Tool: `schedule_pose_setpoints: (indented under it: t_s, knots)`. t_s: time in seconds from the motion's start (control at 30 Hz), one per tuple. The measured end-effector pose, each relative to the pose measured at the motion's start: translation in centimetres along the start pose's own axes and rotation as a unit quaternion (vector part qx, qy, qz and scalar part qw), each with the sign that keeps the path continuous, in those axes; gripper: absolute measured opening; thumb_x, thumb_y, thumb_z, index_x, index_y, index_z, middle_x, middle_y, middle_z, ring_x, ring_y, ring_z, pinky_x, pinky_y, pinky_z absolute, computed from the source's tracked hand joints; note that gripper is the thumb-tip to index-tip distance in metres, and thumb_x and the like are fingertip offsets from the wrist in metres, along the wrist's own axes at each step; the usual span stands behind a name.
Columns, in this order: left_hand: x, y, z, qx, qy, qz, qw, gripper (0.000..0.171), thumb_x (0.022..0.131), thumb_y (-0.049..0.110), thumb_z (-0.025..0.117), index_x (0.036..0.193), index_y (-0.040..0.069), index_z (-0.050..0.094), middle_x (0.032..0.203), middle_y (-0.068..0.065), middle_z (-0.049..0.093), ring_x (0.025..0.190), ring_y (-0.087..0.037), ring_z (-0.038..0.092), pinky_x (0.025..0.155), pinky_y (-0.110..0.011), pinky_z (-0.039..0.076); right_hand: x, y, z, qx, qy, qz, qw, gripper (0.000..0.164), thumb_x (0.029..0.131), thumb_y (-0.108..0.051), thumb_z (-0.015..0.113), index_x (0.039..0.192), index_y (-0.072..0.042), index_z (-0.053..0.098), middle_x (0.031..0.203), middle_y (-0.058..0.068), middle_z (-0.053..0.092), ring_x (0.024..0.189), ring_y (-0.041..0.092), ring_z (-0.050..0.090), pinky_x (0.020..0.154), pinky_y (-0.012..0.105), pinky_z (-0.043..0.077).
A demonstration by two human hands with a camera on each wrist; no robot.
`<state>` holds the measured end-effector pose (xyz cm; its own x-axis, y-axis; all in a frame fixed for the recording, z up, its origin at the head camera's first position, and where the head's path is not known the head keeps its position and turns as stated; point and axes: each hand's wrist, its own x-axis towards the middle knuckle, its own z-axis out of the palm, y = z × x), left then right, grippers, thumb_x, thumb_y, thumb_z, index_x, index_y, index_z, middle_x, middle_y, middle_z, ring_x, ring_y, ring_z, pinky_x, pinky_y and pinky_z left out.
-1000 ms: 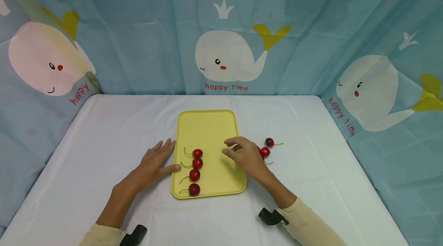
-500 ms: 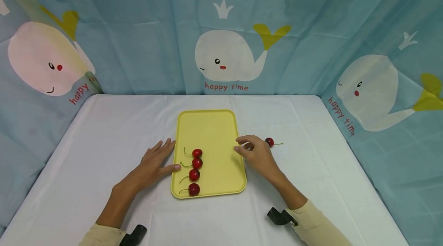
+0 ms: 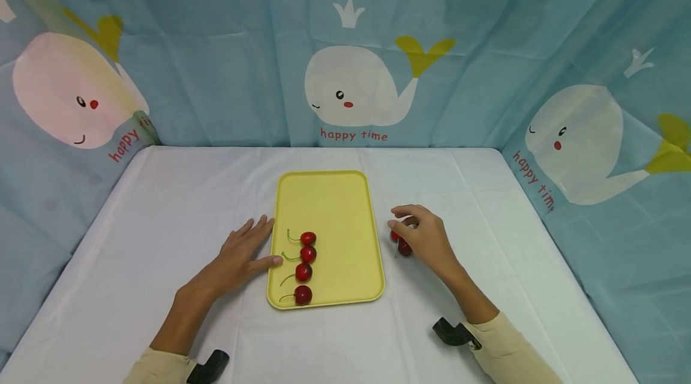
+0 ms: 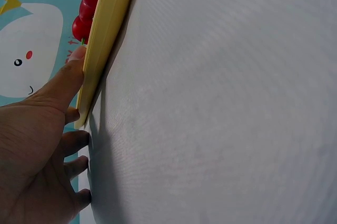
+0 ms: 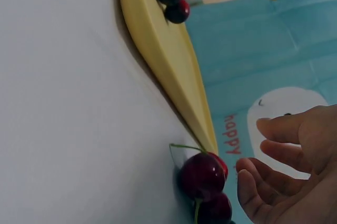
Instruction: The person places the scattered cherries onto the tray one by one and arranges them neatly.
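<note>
My left hand (image 3: pixel 237 258) rests at the left edge of a yellow tray (image 3: pixel 335 204), its thumb over the rim and its other fingers spread on the cloth. In the left wrist view the thumb (image 4: pixel 66 79) lies against the tray wall. Inside the tray, several red cherries (image 3: pixel 303 272) form a row along the left side, stems pointing left. Right of the tray, my right hand (image 3: pixel 426 237) hovers by a loose group of cherries (image 3: pixel 405 248), partly hidden by it. The right wrist view shows its fingers loosely bent with nothing between them, beside dark cherries (image 5: pixel 202 176).
A white cloth (image 3: pixel 178 210) covers the table. Blue curtains (image 3: pixel 227 72) printed with whales hang behind it and at both sides. Black wrist mounts (image 3: pixel 452 332) sit at both sleeves.
My right hand has moved from above the tray to the right, over the loose cherries, and covers different ones of them. The left hand and the cherry row have stayed put.
</note>
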<state>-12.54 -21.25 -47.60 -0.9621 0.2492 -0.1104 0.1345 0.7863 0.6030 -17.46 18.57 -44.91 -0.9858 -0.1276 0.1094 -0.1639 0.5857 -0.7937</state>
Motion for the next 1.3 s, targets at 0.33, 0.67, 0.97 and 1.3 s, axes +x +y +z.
schedule_pose_setpoints:
  t_s: [0.33, 0.67, 0.97, 1.3]
  knots:
    - [-0.1, 0.0, -0.1, -0.006, 0.000, -0.003, 1.0000, 0.095, 0.095, 0.052, 0.075, 0.168, 0.009, 0.031, 0.174, -0.021, 0.025, 0.162, -0.048, 0.011, 0.127, -0.072, 0.005, -0.1, 1.1, -1.4, -0.044, 0.027, 0.000, 0.999, 0.032, 0.096, -0.015, 0.080, 0.126, -0.006, 0.075, 0.119, 0.012, 0.073, 0.097, 0.023, 0.070, 0.083, 0.031, 0.061]
    - [-0.1, -0.1, -0.1, 0.000, -0.001, 0.003, 1.0000, 0.095, 0.096, 0.051, 0.075, 0.167, 0.007, 0.031, 0.173, -0.022, 0.025, 0.161, -0.049, 0.013, 0.126, -0.072, 0.007, 0.2, 2.4, -2.5, -0.072, 0.044, 0.015, 0.996, 0.031, 0.095, -0.008, 0.077, 0.126, -0.006, 0.075, 0.119, 0.015, 0.071, 0.104, 0.029, 0.065, 0.070, 0.025, 0.053]
    - [0.0, 0.0, 0.0, -0.002, -0.001, 0.001, 1.0000, 0.095, 0.096, 0.053, 0.074, 0.167, 0.008, 0.031, 0.174, -0.021, 0.025, 0.161, -0.049, 0.012, 0.126, -0.073, 0.006, 0.4, 3.2, -2.8, -0.104, 0.031, 0.047, 0.993, 0.034, 0.094, -0.008, 0.079, 0.128, -0.006, 0.075, 0.121, 0.017, 0.068, 0.109, 0.033, 0.063, 0.079, 0.035, 0.054]
    - [0.0, -0.2, 0.0, -0.005, -0.004, -0.005, 1.0000, 0.095, 0.095, 0.053, 0.074, 0.168, 0.009, 0.031, 0.174, -0.020, 0.024, 0.162, -0.048, 0.011, 0.127, -0.072, 0.005, 0.7, 3.9, -2.8, -0.120, 0.005, 0.064, 0.991, 0.037, 0.095, -0.006, 0.078, 0.131, -0.005, 0.073, 0.126, 0.020, 0.066, 0.108, 0.033, 0.060, 0.082, 0.038, 0.057]
